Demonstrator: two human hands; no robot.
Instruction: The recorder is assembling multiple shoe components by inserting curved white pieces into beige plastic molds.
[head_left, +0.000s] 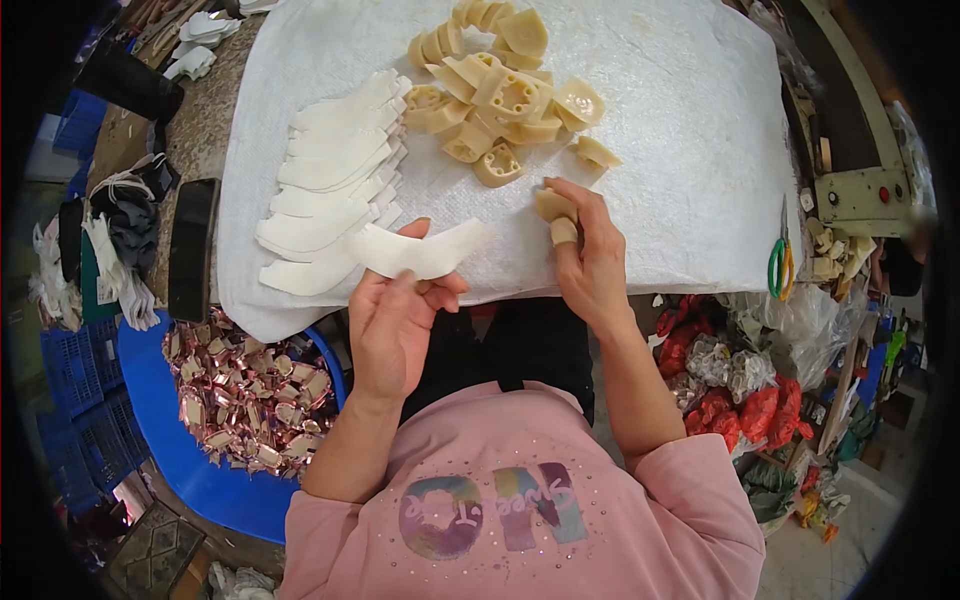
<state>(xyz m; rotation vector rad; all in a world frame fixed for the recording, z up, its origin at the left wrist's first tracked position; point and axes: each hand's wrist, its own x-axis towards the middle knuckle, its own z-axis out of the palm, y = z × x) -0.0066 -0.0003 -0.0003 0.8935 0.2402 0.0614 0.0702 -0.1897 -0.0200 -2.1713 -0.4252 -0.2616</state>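
At the frame's centre, your left hand (pixel 395 320) pinches a light, seemingly bendy white curved piece (pixel 420 250) by its lower edge while your right hand (pixel 590 255) grips a stiff tan block (pixel 553 205).

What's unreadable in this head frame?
- Small tan plastic piece: right hand fingers cover its lower part, head view.
- Curved white foam piece: left hand hides its underside.
- Blue plastic tub of shiny pink wrapped bits: white cloth edge covers its top.
- Corners: black fisheye rim.
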